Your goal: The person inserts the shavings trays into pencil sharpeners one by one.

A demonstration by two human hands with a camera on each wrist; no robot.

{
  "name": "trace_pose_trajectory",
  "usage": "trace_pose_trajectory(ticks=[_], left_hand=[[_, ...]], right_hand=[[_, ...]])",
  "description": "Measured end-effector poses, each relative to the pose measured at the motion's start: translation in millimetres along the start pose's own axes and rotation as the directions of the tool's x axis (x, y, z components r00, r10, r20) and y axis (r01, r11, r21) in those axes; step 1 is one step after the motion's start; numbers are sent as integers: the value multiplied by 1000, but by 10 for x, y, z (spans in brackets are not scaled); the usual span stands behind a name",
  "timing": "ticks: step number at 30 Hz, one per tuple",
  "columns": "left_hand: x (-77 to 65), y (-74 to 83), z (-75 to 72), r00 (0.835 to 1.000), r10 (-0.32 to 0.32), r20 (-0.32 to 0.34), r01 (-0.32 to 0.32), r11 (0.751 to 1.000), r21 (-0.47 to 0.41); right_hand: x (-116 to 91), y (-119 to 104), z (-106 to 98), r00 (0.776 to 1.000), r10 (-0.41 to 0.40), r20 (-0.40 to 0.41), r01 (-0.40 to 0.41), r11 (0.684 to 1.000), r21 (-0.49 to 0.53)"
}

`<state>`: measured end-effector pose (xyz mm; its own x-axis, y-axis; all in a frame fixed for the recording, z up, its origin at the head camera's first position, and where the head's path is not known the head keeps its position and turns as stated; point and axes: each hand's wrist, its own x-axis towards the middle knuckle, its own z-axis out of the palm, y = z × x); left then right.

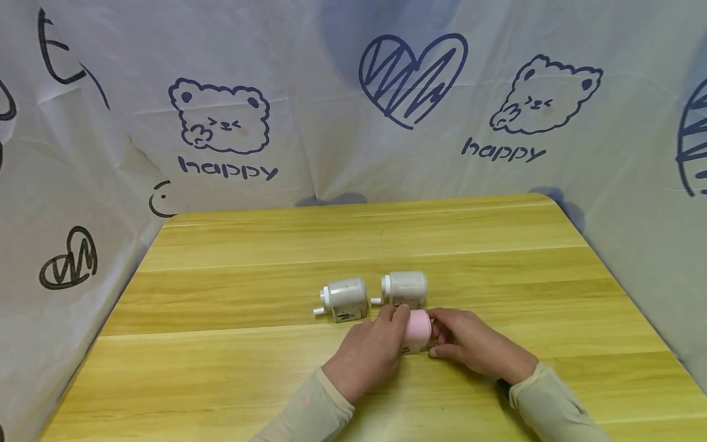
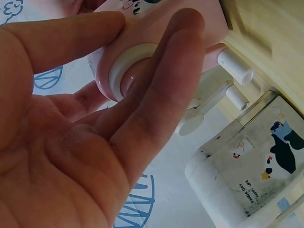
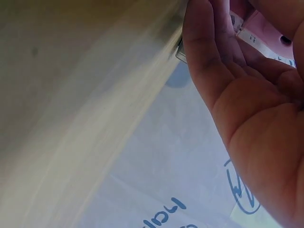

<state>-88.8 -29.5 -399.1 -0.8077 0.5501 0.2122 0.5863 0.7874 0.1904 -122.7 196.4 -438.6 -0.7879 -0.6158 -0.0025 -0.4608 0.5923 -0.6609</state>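
Observation:
A pink crank pencil sharpener point(image 1: 417, 326) stands on the table between the two hands. My left hand point(image 1: 371, 350) grips it from the left, thumb and fingers lying along its sides; its white crank knob point(image 2: 235, 67) shows past the fingertips in the left wrist view. At the opposite end, my right hand point(image 1: 472, 342) holds the sharpener with bent fingers and thumb, and these hide most of that end. Just behind stand two white crank sharpeners, one to the left point(image 1: 347, 299) and one further right point(image 1: 405, 287), both with cranks pointing left.
The wooden table point(image 1: 232, 374) has a light, yellowish grain. A white cloth point(image 1: 315, 92) with drawn bears and hearts hangs behind it and along the sides. In the left wrist view, a white sharpener point(image 2: 251, 166) with a panda print is close by the left hand.

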Motion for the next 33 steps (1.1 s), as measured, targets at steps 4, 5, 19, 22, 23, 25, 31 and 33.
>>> trace_pose_trajectory(ticks=[4,5,19,22,23,25,31,33], left_hand=[[1,-1,2,1000,1,4,-1,1000,-1],[0,0,2,1000,1,6,-1,1000,-1],[6,-4,24,1000,11,-9,-10,1000,19],[6,-4,25,1000,12,-12,-12,1000,21],[6,-4,25,1000,13,-13,-13,1000,21],[4,-4,26,1000,15,-15,-14,1000,24],[-1,-1,25,1000,15,-12,-15,1000,28],[-4,0,25,1000,14,-10,-14,999,30]], right_hand=[[-1,-9,18,1000,6,-12,-6,1000,-4],[-1,-12,22,1000,5,-12,-5,1000,-1],[15,-26,24,1000,13,3,-13,1000,-5],[22,-20,24,1000,13,3,-13,1000,-4],[24,-18,24,1000,13,4,-13,1000,-3],[30,-10,26,1000,10,3,-10,1000,1],[43,-1,35,1000,8,-2,-8,1000,2],[47,-1,38,1000,8,-1,-8,1000,-1]])
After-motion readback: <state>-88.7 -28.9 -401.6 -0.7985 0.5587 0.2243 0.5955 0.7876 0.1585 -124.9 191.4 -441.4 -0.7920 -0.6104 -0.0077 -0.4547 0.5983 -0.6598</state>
